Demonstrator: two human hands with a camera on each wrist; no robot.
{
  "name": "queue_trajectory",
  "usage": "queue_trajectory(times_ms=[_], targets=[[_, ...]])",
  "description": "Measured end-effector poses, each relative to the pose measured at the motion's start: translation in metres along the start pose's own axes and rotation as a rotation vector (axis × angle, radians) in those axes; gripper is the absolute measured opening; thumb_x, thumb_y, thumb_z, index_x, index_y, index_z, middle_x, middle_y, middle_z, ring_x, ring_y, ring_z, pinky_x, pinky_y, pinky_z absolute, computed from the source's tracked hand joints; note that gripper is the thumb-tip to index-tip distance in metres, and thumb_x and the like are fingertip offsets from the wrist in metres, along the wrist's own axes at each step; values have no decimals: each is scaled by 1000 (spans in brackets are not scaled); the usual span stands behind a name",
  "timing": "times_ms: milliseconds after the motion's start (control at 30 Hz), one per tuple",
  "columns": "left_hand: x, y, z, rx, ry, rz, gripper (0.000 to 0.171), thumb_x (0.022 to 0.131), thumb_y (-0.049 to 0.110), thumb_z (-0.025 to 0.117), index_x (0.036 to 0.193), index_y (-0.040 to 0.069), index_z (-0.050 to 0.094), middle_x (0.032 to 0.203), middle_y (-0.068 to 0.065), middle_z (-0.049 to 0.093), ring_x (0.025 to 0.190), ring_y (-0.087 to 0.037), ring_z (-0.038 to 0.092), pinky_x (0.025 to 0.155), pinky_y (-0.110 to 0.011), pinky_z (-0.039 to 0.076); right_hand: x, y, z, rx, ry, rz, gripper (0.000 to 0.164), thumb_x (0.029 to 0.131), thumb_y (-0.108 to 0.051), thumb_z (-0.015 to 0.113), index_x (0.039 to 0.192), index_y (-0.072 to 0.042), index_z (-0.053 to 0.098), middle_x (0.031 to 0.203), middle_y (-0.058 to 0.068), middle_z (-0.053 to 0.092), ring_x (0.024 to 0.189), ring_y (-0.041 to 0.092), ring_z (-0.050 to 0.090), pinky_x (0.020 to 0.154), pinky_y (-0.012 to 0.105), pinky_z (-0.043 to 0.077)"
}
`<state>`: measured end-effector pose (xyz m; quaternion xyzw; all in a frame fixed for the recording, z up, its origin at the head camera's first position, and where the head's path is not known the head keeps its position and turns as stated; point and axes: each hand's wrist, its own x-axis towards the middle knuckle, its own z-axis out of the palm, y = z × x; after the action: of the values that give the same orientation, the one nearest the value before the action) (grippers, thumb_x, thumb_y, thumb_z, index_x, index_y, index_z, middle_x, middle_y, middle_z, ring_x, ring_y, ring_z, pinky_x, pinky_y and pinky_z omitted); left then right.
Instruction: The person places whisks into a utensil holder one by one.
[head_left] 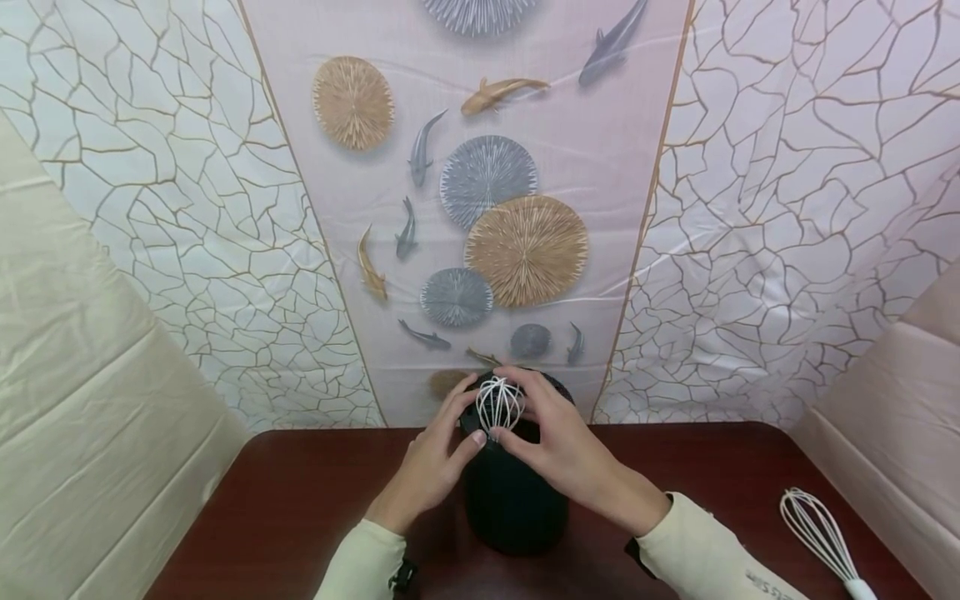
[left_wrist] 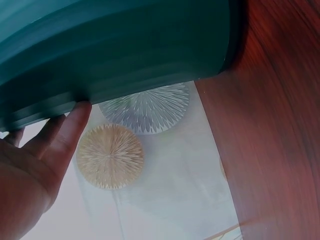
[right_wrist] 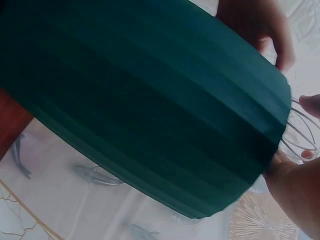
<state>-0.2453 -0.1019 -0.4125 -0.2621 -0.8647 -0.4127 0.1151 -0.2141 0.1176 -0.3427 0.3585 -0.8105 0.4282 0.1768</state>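
A tall dark green ribbed container (head_left: 516,508) stands upright on the table before me. A whisk's white wire head (head_left: 498,407) sticks up at its mouth; the rest of the whisk is hidden inside. My left hand (head_left: 429,467) holds the container near its rim, thumb on the near side and fingers round the left side. Those fingertips (left_wrist: 81,111) touch the ribbed wall in the left wrist view. My right hand (head_left: 573,450) reaches over the rim and pinches the whisk's wires, thumb in front and fingers behind. Wires (right_wrist: 302,127) show between the fingers in the right wrist view.
Another white whisk (head_left: 821,537) lies on the dark red wooden table (head_left: 315,508) at the right, near its edge. A patterned cloth (head_left: 480,208) with fish and round shapes hangs behind the table. Pale padded panels (head_left: 90,375) stand at either side.
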Motion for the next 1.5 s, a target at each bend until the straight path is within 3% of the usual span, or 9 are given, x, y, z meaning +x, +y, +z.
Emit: queue_trajectory(times_ms=[300,533,667,900,1233,1367,1500], targets=[[1,-6,-4,1,-51,-13,65,103,54,60,161,49,31,171,29,15,147,-29,46,106,-73,42,0,7,-1,-170,-87,26,67,95,-16,81,154,-14,50,149,4,58,136,21,57,105,47,52],[1,-7,-4,-12,-59,-16,66,102,55,61,161,50,31,172,27,15,148,-28,45,108,-72,41,9,5,-9,-199,-123,-1,62,91,-14,85,146,-10,57,143,6,63,132,25,60,105,50,52],[1,-6,-3,-16,-59,-33,66,101,57,60,159,54,29,172,29,15,146,-27,48,109,-71,40,13,5,-14,-192,-171,11,58,91,-14,85,143,-11,60,141,4,65,133,24,60,107,50,50],[1,-5,-3,-16,-60,-41,65,101,59,59,158,59,28,171,30,14,150,-28,42,109,-74,38,12,2,-20,-198,-205,59,52,95,-24,81,142,-15,62,140,-1,66,132,19,61,107,47,51],[1,-6,-5,-11,-58,-32,65,102,57,60,159,56,28,171,30,13,148,-28,45,108,-73,39,6,4,-12,-276,-137,-22,54,102,-22,73,153,-14,56,137,5,63,127,22,61,103,49,53],[0,-7,-3,-15,-53,-30,65,102,58,60,159,56,29,172,29,13,150,-27,42,109,-73,38,5,5,-10,-304,-162,0,57,104,-21,69,157,-15,51,135,8,62,125,26,60,102,51,53],[1,-6,-2,-22,-52,-33,65,101,58,60,159,54,31,172,29,14,152,-25,41,111,-72,37,1,4,-9,-309,-226,59,67,108,-24,62,168,-21,32,150,12,55,139,32,51,109,58,47]])
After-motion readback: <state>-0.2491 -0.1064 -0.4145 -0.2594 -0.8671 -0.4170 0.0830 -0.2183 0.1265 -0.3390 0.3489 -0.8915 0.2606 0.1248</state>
